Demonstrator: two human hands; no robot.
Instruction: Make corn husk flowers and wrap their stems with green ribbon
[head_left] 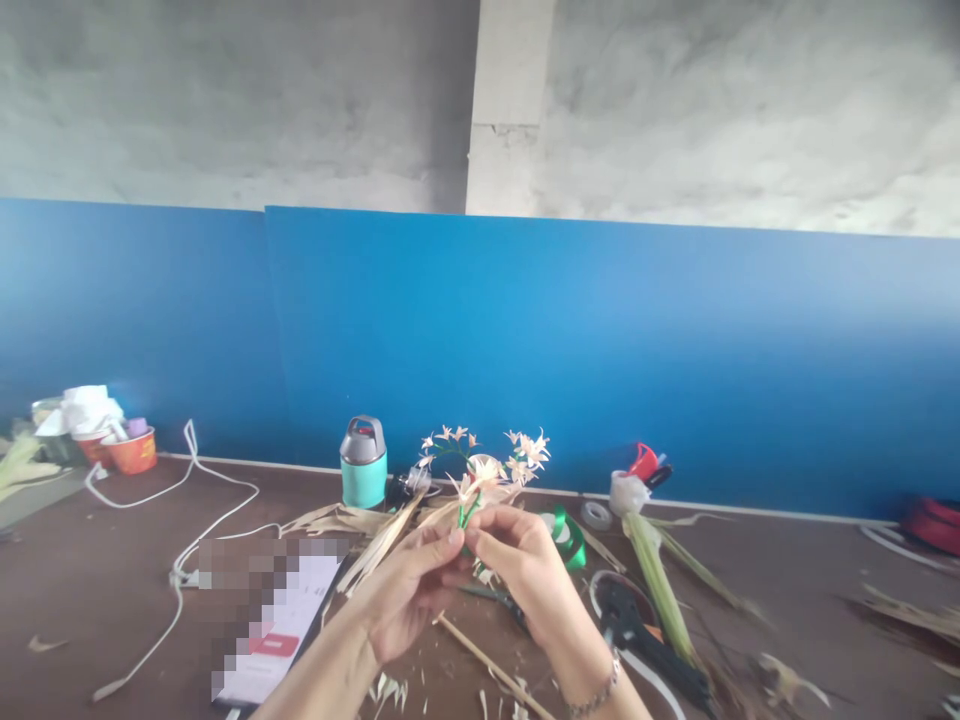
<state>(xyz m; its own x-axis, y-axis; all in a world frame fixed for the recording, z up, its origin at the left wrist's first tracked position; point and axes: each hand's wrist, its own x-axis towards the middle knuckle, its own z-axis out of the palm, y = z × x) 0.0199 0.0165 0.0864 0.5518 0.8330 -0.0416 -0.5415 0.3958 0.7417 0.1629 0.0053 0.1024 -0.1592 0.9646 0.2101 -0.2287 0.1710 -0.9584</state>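
A spray of pale artificial flowers (487,472) on green-wrapped stems stands upright in front of me, apparently made of dried corn husk. My left hand (412,580) pinches the stems low down between thumb and fingers. From the other side, my right hand (521,555) is closed on the same stems, its thumb and forefinger meeting just below the blooms. The stem ends are hidden by my fingers. Dried husk strips (381,548) lie behind my left hand, and a roll of green ribbon (572,540) is beyond my right hand.
A black glue gun (645,625) lies right of my right wrist, near green husk stalks (656,580). A thin stick (487,662) and scraps are below my hands. A partly blurred-out phone (300,600), white cable (217,520) and teal bottle (364,482) are leftward. Behind runs a blue partition (465,330).
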